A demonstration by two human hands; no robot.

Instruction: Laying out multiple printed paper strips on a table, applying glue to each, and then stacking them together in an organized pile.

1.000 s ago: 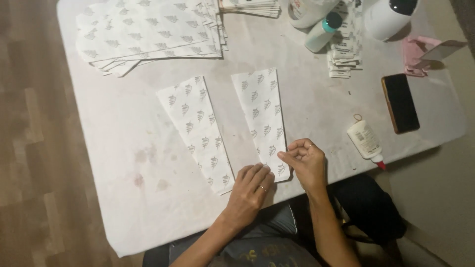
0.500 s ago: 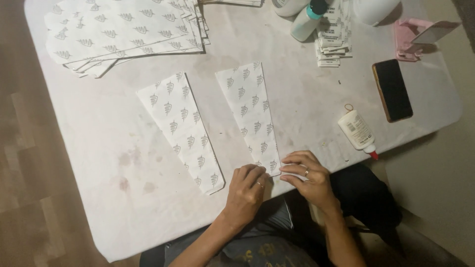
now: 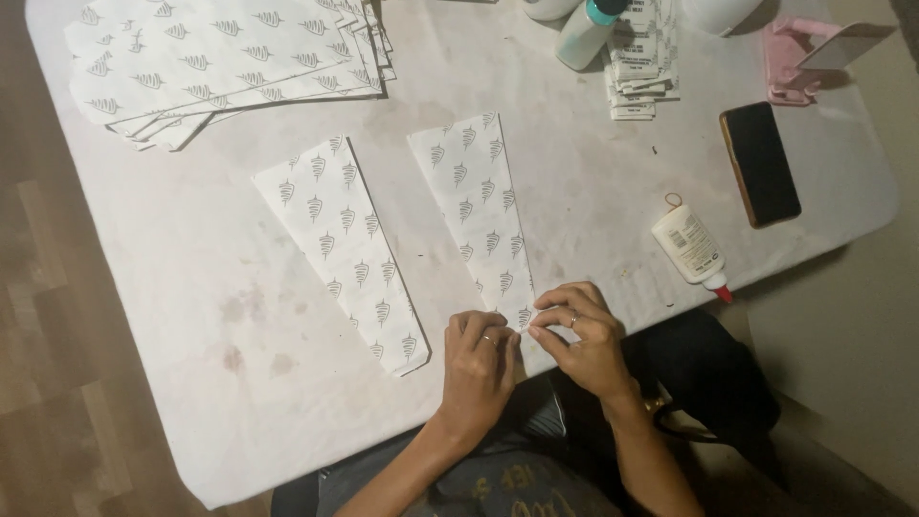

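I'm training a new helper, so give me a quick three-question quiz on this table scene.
1. True or false: both hands pinch the near end of the right paper piece.
2. Which lies nearest the glue bottle? A. paper stack B. black phone C. left paper piece
3. How many single patterned pieces lie apart from the stack?

Key: 1 true: left hand, right hand. 2 B. 3 two.

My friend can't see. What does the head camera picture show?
Both hands, left hand and right hand, pinch the near end of a patterned paper strip on a white table. A second strip, glue bottle and phone lie nearby.
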